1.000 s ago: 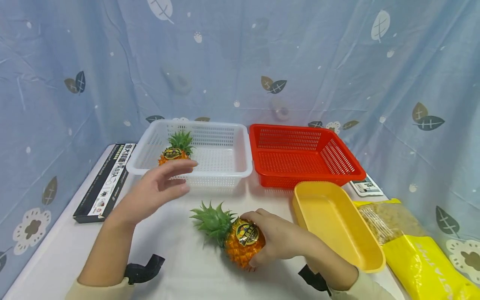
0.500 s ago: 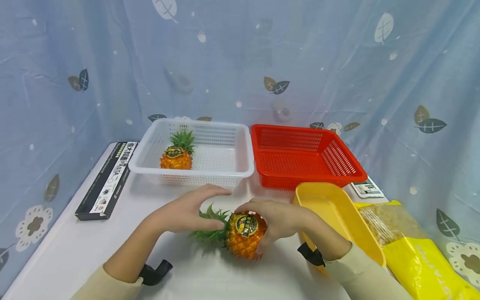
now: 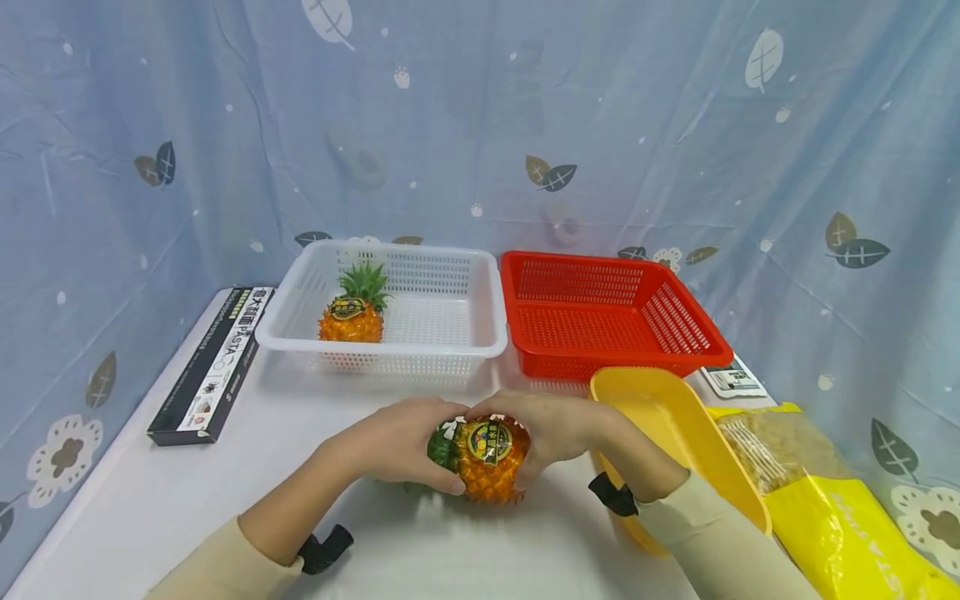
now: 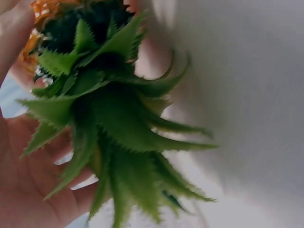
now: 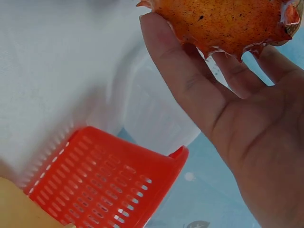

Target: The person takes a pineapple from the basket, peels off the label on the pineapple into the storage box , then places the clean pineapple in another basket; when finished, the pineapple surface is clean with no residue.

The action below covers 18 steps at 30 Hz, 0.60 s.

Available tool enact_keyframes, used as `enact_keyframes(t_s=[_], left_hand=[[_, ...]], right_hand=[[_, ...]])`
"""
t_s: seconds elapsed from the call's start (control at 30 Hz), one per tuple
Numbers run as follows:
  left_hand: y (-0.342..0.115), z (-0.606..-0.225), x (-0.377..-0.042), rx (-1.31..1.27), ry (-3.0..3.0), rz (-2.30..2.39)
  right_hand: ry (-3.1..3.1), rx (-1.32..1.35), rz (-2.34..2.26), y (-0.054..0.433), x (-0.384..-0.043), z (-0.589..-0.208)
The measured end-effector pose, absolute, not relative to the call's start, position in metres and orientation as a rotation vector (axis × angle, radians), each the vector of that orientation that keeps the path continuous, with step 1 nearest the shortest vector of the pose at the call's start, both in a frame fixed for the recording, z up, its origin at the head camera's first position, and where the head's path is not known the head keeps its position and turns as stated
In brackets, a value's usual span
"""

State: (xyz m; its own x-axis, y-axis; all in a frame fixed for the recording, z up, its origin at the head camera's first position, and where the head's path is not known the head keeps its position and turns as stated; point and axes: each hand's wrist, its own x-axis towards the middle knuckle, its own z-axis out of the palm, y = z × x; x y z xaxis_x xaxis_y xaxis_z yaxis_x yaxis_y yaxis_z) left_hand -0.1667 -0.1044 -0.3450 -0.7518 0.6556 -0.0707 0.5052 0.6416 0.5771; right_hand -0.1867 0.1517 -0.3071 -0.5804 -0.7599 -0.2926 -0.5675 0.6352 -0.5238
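A small pineapple [image 3: 491,471] with an orange body and a black-and-gold label lies sideways between both hands. My right hand [image 3: 566,425] grips its base end, thumb in front and fingers over the far side. At the crown end, my left hand [image 3: 408,442] curls round it, the thumb in front by the label. Most of the green crown [image 4: 118,123] is hidden in the head view, but the left wrist view shows its toothed leaves beside the palm. Whether the fruit touches the table I cannot tell. Another pineapple [image 3: 351,321] sits in the white basket [image 3: 382,354].
A red basket [image 3: 600,358] stands right of the white one. The yellow tray [image 3: 675,433] lies close by my right forearm, with a yellow pasta bag [image 3: 840,517] beyond it. At left is a black-and-white pasta box [image 3: 213,367]. A patterned blue curtain hangs behind.
My left hand has come down and rightward from near the white basket to the pineapple's crown end. The right hand, holding the fruit, has shifted slightly away from me.
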Motion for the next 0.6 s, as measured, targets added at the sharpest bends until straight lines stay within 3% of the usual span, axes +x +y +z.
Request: enact_keyframes(t_s=[0.6], left_hand=[[-0.0976,-0.3425,-0.1742,0.926,2.632,0.784]], right_hand=[[2.376,-0.959,-0.459,0.1496,-0.1922,-0.3066]])
